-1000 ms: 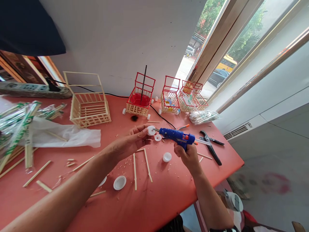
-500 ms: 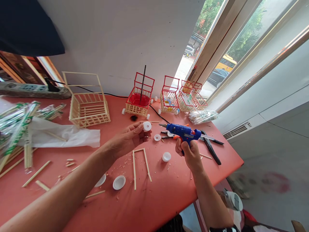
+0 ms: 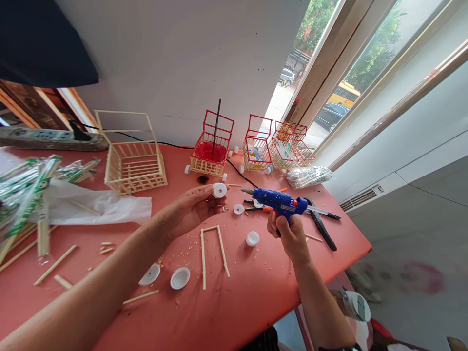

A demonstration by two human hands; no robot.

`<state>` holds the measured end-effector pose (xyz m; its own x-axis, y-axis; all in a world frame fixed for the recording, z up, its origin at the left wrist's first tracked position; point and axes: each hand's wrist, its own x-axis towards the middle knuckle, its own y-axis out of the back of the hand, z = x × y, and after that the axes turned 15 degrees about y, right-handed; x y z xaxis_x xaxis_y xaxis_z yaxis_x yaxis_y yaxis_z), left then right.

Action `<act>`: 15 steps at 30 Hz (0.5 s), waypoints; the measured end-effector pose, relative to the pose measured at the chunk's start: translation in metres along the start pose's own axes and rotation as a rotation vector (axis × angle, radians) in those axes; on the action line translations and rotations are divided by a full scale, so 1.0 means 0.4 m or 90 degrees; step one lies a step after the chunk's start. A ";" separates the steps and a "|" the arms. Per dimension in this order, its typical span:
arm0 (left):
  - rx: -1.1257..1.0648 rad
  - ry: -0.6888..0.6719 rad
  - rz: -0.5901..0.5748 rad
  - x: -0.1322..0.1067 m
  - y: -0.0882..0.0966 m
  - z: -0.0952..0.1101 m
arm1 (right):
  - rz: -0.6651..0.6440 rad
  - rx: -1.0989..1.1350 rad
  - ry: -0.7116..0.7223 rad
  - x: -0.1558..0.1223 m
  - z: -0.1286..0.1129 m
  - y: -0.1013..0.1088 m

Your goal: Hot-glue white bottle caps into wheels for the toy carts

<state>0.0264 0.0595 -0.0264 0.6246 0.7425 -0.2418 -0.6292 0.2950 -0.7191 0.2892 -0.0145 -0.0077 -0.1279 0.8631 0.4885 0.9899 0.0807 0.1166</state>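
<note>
My left hand (image 3: 190, 210) pinches a white bottle cap (image 3: 220, 189) above the red table (image 3: 256, 292), fingers closed on its rim. My right hand (image 3: 288, 233) grips the handle of a blue glue gun (image 3: 280, 202), whose nozzle points left toward the cap with a gap between them. Below the hands lies a U-shaped frame of wooden sticks (image 3: 213, 248). Loose white caps rest nearby: a small white cap (image 3: 238, 208), another white cap (image 3: 252, 238) and a wide white lid (image 3: 180, 278).
An unpainted stick basket (image 3: 133, 163) stands at the back left. Red-topped stick carts (image 3: 212, 148) line the wall toward the window. Black pliers (image 3: 321, 224) lie right of the gun. Wrapped chopstick packs (image 3: 25, 195) and loose sticks cover the left side.
The glue gun drew back to the right, away from the cap, and my right hand rose a little. My left hand carried the cap slightly left and up.
</note>
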 end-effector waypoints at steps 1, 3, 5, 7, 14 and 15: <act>0.002 0.003 0.000 0.000 -0.001 -0.001 | 0.000 -0.001 -0.003 0.000 0.000 0.000; 0.002 0.009 0.002 -0.001 -0.001 -0.001 | -0.006 -0.006 -0.008 -0.001 0.001 0.000; -0.003 0.011 0.008 -0.001 -0.001 -0.002 | -0.018 -0.015 -0.014 -0.002 0.003 -0.001; -0.006 0.010 0.007 0.000 0.001 -0.004 | -0.029 -0.025 -0.018 -0.003 0.005 -0.003; 0.009 0.018 -0.038 0.006 -0.002 -0.012 | -0.061 -0.080 -0.020 -0.006 0.007 -0.012; 0.011 0.020 -0.040 0.006 -0.003 -0.013 | -0.062 -0.089 -0.018 -0.006 0.008 -0.012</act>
<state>0.0312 0.0578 -0.0296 0.6772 0.7030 -0.2173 -0.5962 0.3511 -0.7221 0.2851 -0.0154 -0.0124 -0.2190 0.8688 0.4441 0.9545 0.0963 0.2823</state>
